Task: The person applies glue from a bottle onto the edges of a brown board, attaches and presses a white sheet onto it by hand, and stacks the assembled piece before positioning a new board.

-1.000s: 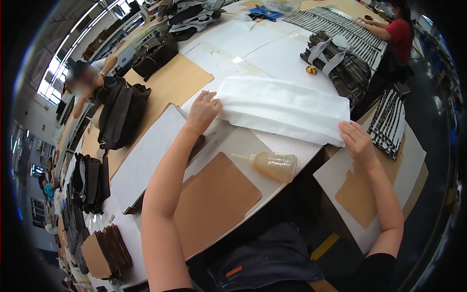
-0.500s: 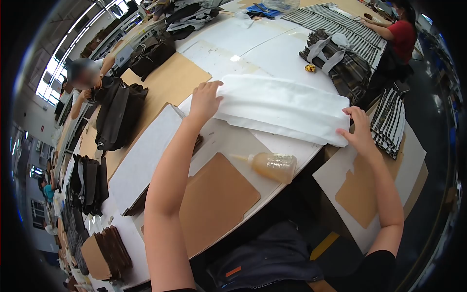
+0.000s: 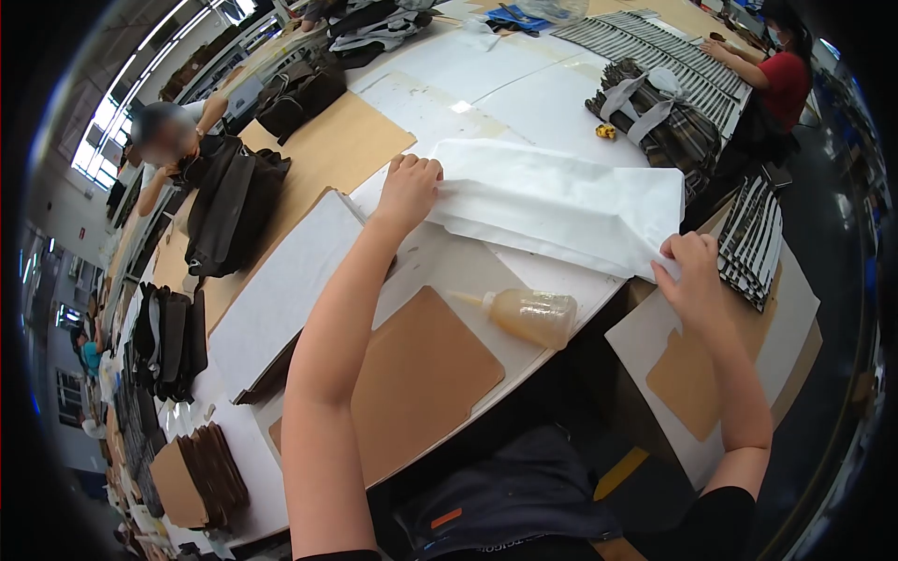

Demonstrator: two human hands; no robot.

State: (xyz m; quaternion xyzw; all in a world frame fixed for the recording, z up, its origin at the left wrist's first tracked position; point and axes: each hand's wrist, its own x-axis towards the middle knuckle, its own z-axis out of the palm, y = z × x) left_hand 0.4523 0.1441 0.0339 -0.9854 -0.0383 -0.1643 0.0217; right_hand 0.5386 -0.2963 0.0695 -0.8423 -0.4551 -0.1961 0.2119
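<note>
A long white sheet, in more than one layer, stretches between my two hands over the table. At its left end, my left hand is closed on the edge. My right hand pinches the lower right corner, where creases run through the material. Below the sheet, a bottle of yellowish liquid lies on its side with its nozzle to the left. Beside the bottle is a brown board.
Dark bags and a person are at the left. A tied plaid bundle and striped strips lie right. A co-worker in red works at the far right. Brown pieces are stacked lower left.
My left hand has closed further over the sheet's left end. My right hand has shifted to the lower corner, and the right end now looks more creased.
</note>
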